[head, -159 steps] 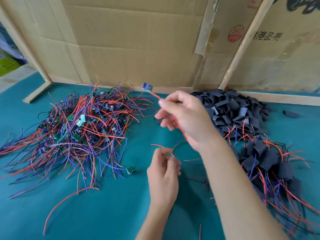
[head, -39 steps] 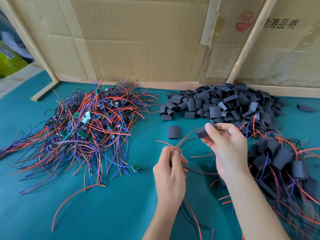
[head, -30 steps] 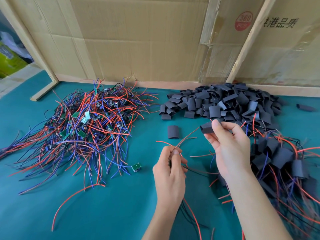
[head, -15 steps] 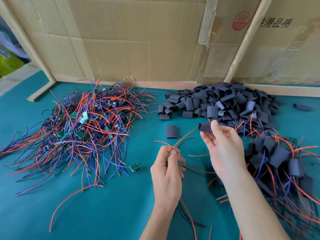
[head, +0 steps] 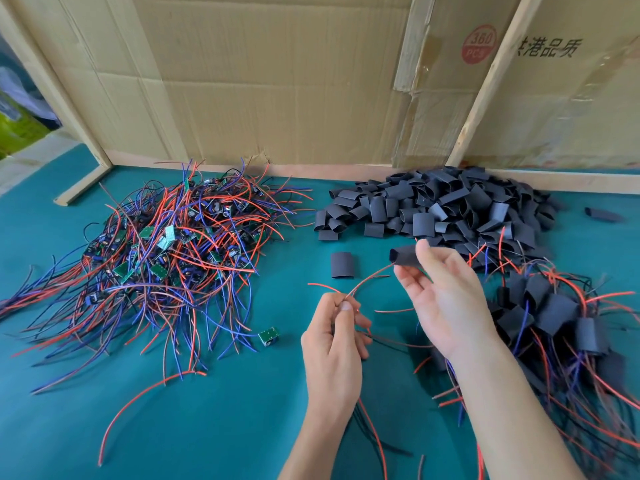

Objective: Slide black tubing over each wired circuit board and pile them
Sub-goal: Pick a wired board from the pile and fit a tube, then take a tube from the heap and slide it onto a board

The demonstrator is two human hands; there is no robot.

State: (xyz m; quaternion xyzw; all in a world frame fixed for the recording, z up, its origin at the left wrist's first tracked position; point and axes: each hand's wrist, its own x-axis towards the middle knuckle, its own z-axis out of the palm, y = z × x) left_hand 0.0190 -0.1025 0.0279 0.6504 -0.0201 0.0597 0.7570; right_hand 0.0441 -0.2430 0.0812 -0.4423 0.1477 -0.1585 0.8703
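step: thread tube over wires | left hand (head: 334,336) pinches the wire bundle (head: 367,280) near centre, ends pointing far-right | right hand (head: 446,299) grips a black tube (head: 403,255) just beyond them, mouth toward wires | tip: bunch the ends tight, keep the mouth open

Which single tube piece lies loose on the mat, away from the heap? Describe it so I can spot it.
Start at the big heap of black tubing along the cardboard wall. Just in front of its left end, one flat black sleeve lies alone on the teal mat, touching no other piece and left of the right hand.
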